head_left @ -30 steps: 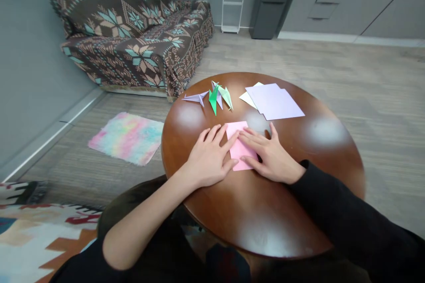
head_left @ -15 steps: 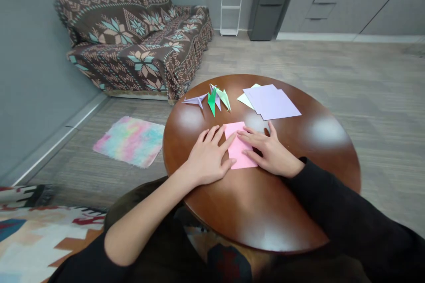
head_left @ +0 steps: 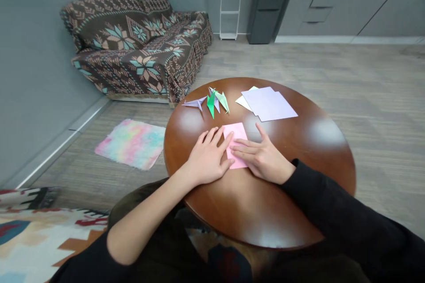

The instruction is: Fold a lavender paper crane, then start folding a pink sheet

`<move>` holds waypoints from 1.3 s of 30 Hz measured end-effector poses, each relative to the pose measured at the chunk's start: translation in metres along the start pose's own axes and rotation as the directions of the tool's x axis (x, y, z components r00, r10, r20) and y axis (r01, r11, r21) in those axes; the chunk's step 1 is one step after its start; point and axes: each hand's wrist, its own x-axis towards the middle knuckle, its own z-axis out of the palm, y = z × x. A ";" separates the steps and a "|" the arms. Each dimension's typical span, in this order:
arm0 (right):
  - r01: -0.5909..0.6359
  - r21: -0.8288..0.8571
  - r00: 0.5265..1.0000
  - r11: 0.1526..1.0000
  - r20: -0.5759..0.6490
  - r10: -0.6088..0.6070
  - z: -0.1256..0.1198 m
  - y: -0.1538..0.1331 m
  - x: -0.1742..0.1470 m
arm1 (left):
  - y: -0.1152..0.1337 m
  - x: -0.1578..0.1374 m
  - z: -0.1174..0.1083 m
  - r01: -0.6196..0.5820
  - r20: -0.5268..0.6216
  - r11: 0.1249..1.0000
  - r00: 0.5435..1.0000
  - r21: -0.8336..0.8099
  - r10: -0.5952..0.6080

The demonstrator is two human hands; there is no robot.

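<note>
A folded piece of pink paper (head_left: 238, 131) lies flat on the round brown table (head_left: 252, 212). My left hand (head_left: 210, 157) rests at its left edge, fingers spread, with thumb and index finger on the paper. From the right, my right hand (head_left: 264, 154) lies over the sheet with its fingers stretched across the paper and one finger raised. Part of the paper is hidden under the fingers. Beyond the hands sit several folded paper cranes: a green crane (head_left: 211, 104), a purple crane (head_left: 195, 103) and a pale green crane (head_left: 223, 101).
Purple paper sheets (head_left: 270, 104) overlap a pale green sheet (head_left: 243, 101) at the table's far side. A patterned sofa (head_left: 139, 53) stands at the back left, near a pastel fluffy mat (head_left: 133, 143). Grey cabinets (head_left: 341, 11) line the back right.
My right hand has slid down and left over the pink paper. My left hand stays nearly in place. The whole view has shifted slightly.
</note>
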 end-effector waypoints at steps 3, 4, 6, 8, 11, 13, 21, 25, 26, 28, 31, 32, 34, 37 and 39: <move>-0.011 0.017 1.000 1.000 -0.014 0.011 0.000 0.000 0.000 | 0.000 -0.001 -0.001 0.001 -0.011 1.000 1.000 -0.005 -0.001; -0.009 0.020 1.000 1.000 -0.018 0.010 0.000 0.000 0.000 | 0.000 -0.001 -0.001 0.001 -0.013 1.000 1.000 -0.005 -0.001; -0.004 0.023 1.000 1.000 -0.021 0.004 0.000 0.000 0.000 | 0.000 -0.001 -0.001 0.001 -0.013 1.000 1.000 -0.001 -0.001; -0.005 0.026 1.000 1.000 -0.020 0.006 0.000 0.000 0.000 | 0.000 -0.001 -0.001 -0.001 -0.005 1.000 1.000 0.002 0.001; -0.018 0.024 1.000 1.000 -0.021 0.019 0.000 0.000 -0.001 | 0.000 -0.001 0.000 0.003 0.004 1.000 1.000 0.005 -0.003; -0.021 0.023 1.000 1.000 -0.022 0.021 0.001 0.000 -0.001 | 0.000 0.000 0.000 0.004 -0.001 1.000 1.000 0.003 -0.004; -0.025 0.037 1.000 0.999 -0.004 0.025 0.002 0.001 -0.004 | 0.001 0.000 -0.002 0.007 -0.002 1.000 1.000 0.002 -0.007; -0.125 0.125 0.992 0.984 -0.007 0.127 0.003 0.001 0.001 | 0.001 0.000 -0.001 0.004 -0.005 1.000 1.000 0.004 -0.004; -0.161 0.153 0.986 0.975 -0.014 0.165 0.003 0.002 0.003 | 0.001 0.000 -0.001 0.002 -0.007 1.000 1.000 0.005 -0.002; -0.210 0.190 0.975 0.959 -0.030 0.219 0.004 0.003 0.010 | 0.000 0.001 -0.001 -0.004 -0.009 1.000 1.000 0.008 0.004; -0.221 0.202 0.971 0.954 -0.046 0.235 0.005 0.007 0.018 | 0.000 0.001 0.000 -0.010 -0.005 1.000 1.000 0.017 0.010; -0.220 0.210 0.972 0.953 -0.040 0.233 0.005 0.009 0.019 | 0.000 0.001 0.000 -0.009 -0.001 1.000 1.000 0.019 0.009; -0.216 0.225 0.973 0.950 -0.025 0.228 0.006 0.013 0.018 | 0.000 0.001 0.000 -0.006 0.004 1.000 1.000 0.017 0.006; -0.208 0.220 0.976 0.953 -0.021 0.218 0.005 0.019 0.013 | 0.000 0.001 0.000 -0.002 0.011 1.000 1.000 0.014 0.002; -0.205 0.207 0.977 0.957 -0.011 0.212 0.005 0.023 0.009 | 0.000 0.001 0.000 -0.001 0.015 1.000 1.000 0.017 0.001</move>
